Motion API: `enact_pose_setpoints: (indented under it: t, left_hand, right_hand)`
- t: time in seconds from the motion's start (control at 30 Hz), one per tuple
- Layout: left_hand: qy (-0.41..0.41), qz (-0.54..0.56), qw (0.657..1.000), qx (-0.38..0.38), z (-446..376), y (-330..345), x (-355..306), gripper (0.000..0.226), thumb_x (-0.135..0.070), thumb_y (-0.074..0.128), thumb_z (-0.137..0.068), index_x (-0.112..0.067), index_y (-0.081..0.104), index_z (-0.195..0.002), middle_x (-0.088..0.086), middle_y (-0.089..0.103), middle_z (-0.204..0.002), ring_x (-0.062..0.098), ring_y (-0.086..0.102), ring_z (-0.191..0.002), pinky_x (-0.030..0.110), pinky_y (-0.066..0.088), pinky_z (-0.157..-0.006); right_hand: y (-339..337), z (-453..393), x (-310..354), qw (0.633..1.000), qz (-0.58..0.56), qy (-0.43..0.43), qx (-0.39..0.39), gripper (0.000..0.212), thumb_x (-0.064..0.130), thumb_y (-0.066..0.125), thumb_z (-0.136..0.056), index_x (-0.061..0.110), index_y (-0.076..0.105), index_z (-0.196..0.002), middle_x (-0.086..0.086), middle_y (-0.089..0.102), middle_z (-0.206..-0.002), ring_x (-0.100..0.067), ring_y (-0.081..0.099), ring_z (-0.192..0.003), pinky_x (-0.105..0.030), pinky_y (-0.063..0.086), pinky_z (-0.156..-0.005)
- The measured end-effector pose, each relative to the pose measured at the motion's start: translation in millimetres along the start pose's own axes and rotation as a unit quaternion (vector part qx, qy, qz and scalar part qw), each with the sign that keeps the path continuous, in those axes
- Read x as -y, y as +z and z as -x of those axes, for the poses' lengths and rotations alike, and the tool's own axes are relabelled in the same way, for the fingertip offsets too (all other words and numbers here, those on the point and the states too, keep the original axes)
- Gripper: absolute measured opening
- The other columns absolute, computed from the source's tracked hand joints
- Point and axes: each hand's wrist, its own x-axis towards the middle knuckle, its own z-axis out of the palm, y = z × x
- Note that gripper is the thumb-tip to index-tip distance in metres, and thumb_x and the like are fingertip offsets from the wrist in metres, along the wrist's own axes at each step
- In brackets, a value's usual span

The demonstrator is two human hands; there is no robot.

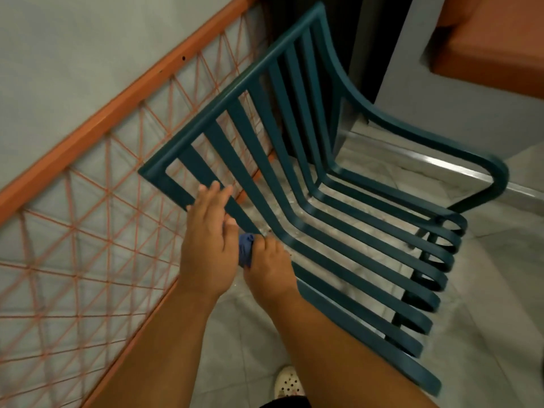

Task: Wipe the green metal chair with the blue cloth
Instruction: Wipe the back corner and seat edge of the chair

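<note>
The green metal chair (pixel 309 160) with long slats fills the middle of the head view, its backrest toward the orange railing. My left hand (pixel 207 231) lies on the left side bar and first slat of the backrest, fingers spread. A bunched blue cloth (pixel 245 253) shows between my two hands, low on the backrest. My right hand (pixel 269 273) is closed around the cloth and presses it against a slat near the bend into the seat. Most of the cloth is hidden under that hand.
An orange railing (pixel 97 119) with rope netting runs diagonally just left of the chair. A grey wall with an orange ledge (pixel 485 39) stands at the right. Grey tiled floor (pixel 500 275) lies beneath, and a white shoe (pixel 288 381) shows at the bottom.
</note>
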Motion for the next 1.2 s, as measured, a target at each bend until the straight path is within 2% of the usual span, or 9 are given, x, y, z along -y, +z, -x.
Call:
enact_pose_setpoints:
  t: [0.2,0.47,0.6,0.67,0.73,0.8,0.9,1.1,1.2]
  left_hand:
    - [0.000,0.027,0.988,0.153,29,48,-13,0.046,-0.017,0.037,-0.100,-0.031,0.033,-0.144,-0.013,0.023,-0.155,0.000,0.009,-0.143,0.021,0.013,-0.113]
    - [-0.076,0.057,0.963,0.251,49,84,-41,0.044,-0.030,0.034,-0.101,-0.041,0.029,-0.144,-0.010,0.028,-0.154,0.013,0.027,-0.141,0.033,0.032,-0.108]
    - [-0.110,0.049,0.939,0.321,62,100,-46,0.040,-0.040,0.033,-0.100,-0.043,0.033,-0.140,-0.005,0.036,-0.150,0.018,0.036,-0.135,0.039,0.039,-0.106]
    - [-0.106,0.023,0.926,0.362,70,107,-48,0.036,-0.041,0.031,-0.100,-0.041,0.042,-0.135,-0.003,0.042,-0.145,0.017,0.034,-0.134,0.043,0.031,-0.112]
    - [-0.035,-0.059,0.914,0.399,79,114,-53,0.035,-0.040,0.029,-0.101,-0.041,0.049,-0.129,-0.009,0.046,-0.141,0.014,0.024,-0.141,0.046,0.003,-0.118]
    - [0.032,-0.128,0.894,0.429,87,119,-60,0.033,-0.046,0.034,-0.098,-0.044,0.052,-0.126,-0.017,0.046,-0.140,0.012,0.015,-0.144,0.048,-0.014,-0.113]
    - [0.075,-0.178,0.866,0.460,94,127,-77,0.037,-0.055,0.043,-0.092,-0.045,0.051,-0.126,-0.018,0.042,-0.143,0.011,0.013,-0.144,0.051,-0.014,-0.113]
    - [0.138,-0.169,0.847,0.485,104,143,-103,0.047,-0.059,0.047,-0.088,-0.042,0.046,-0.132,-0.017,0.036,-0.148,0.009,0.013,-0.143,0.048,-0.011,-0.116]
    - [0.127,-0.125,0.846,0.502,108,153,-112,0.045,-0.049,0.040,-0.096,-0.041,0.036,-0.140,-0.013,0.027,-0.153,0.008,0.008,-0.144,0.048,-0.007,-0.117]
  right_hand:
    - [-28,57,-59,0.990,0.092,0.063,0.084,0.039,0.025,0.048,-0.095,0.013,0.040,-0.132,-0.008,0.049,-0.127,-0.024,0.047,-0.113,-0.034,0.039,-0.098]
    - [-41,48,-54,0.989,0.092,-0.007,0.118,0.058,0.022,0.053,-0.094,0.012,0.026,-0.145,-0.015,0.038,-0.138,-0.032,0.037,-0.127,-0.046,0.035,-0.106]
    - [-45,85,-88,0.990,0.115,-0.004,0.087,0.049,0.028,0.053,-0.094,0.012,0.036,-0.138,-0.012,0.047,-0.126,-0.028,0.046,-0.112,-0.042,0.043,-0.096]
    - [-46,111,-112,0.991,0.110,0.018,0.068,0.038,0.034,0.054,-0.092,0.014,0.049,-0.124,-0.007,0.054,-0.111,-0.025,0.053,-0.098,-0.038,0.047,-0.083]
    - [-53,136,-134,0.991,0.122,0.033,0.046,0.035,0.036,0.060,-0.086,0.016,0.056,-0.115,-0.003,0.059,-0.101,-0.023,0.057,-0.088,-0.035,0.049,-0.073]
    - [-63,159,-150,0.991,0.115,0.043,0.055,0.041,0.035,0.056,-0.090,0.017,0.050,-0.126,-0.003,0.058,-0.115,-0.023,0.056,-0.100,-0.036,0.047,-0.084]
    - [-75,191,-176,0.994,0.073,0.060,0.054,0.053,0.038,0.055,-0.092,0.022,0.038,-0.140,0.001,0.047,-0.136,-0.021,0.047,-0.121,-0.034,0.036,-0.103]
    - [-92,236,-220,0.976,-0.117,0.170,0.069,0.051,0.043,0.064,-0.086,0.030,0.047,-0.132,0.012,0.049,-0.130,0.002,0.041,-0.110,-0.001,0.025,-0.092]
    - [-95,234,-219,0.959,-0.193,0.198,0.054,0.047,0.059,0.051,-0.086,0.037,0.046,-0.127,0.020,0.048,-0.121,0.001,0.044,-0.108,-0.013,0.035,-0.095]
